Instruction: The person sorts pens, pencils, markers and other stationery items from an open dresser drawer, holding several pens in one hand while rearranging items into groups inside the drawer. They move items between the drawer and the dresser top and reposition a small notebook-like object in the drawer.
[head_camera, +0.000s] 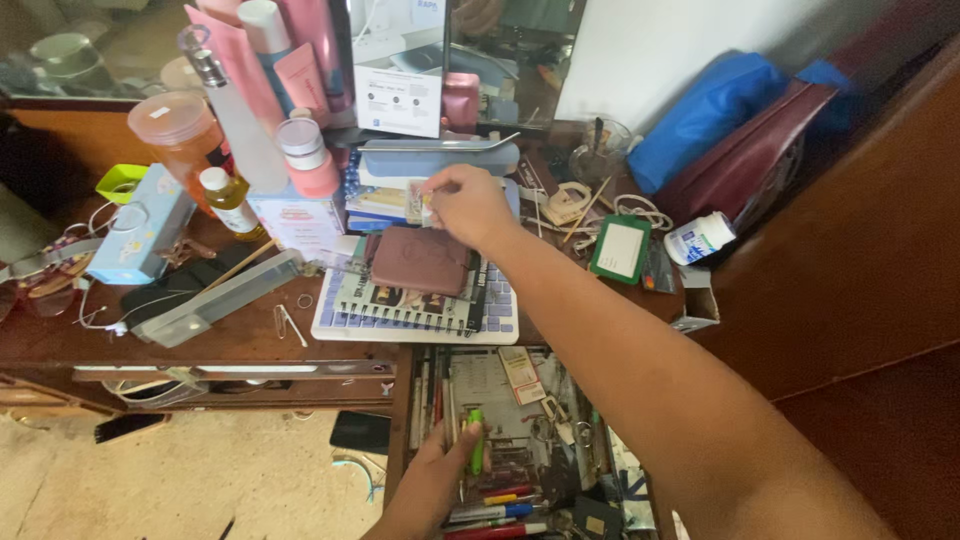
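We see our right hand (470, 205) stretched out over the middle of the cluttered wooden worktop (230, 340), its fingers (432, 200) pinched on a small flat card (418, 203) held just above a stack of books near the back edge. Directly below that hand a brown wallet (420, 260) lies on a spiral-bound notebook (405, 300), which in turn rests on a pale keyboard (420, 325) at the worktop's front edge.

Our left hand (435, 480) is down in the open drawer (560, 440) below the front edge, fingers curled around a small green lighter (477, 440) standing upright among pens and scraps of paper.

Toward the left back corner stand pink tubes and bottles (250, 90), a small bottle of yellow liquid (228, 198) and a light blue box (145, 225). To the right of the books lie a green-framed card holder (620, 250) and a white pill bottle (700, 238) on its side, with a blue bag (705, 110) behind them near the back right corner.
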